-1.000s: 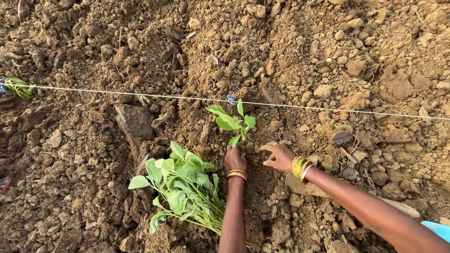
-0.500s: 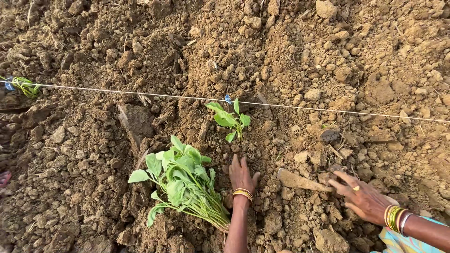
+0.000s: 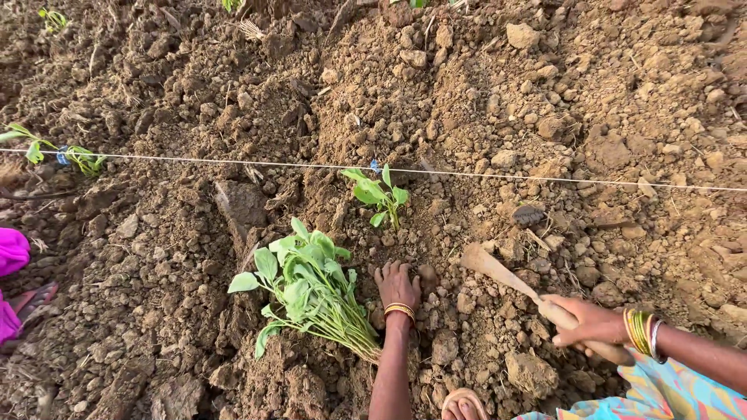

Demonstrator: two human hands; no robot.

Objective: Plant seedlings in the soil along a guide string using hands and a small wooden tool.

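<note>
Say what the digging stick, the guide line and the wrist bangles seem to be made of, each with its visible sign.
Stick: seemingly bare wood, pale, matt, soil-dusted, flattened at the tip. Line: probably thin white string, taut and straight across the soil. Bangles on the right hand: glossy green and yellow, perhaps glass or plastic; one looks silvery, maybe metal.

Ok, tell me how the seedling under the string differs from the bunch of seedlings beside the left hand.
The single seedling stands upright, rooted in the soil just below the string; the bunch of seedlings lies on its side on the ground. The single seedling is one small plant with few leaves; the bunch is many plants, stems gathered toward the left hand. No hand touches the single seedling; the bunch lies right beside the left hand. Both have similar bright green leaves.
</note>
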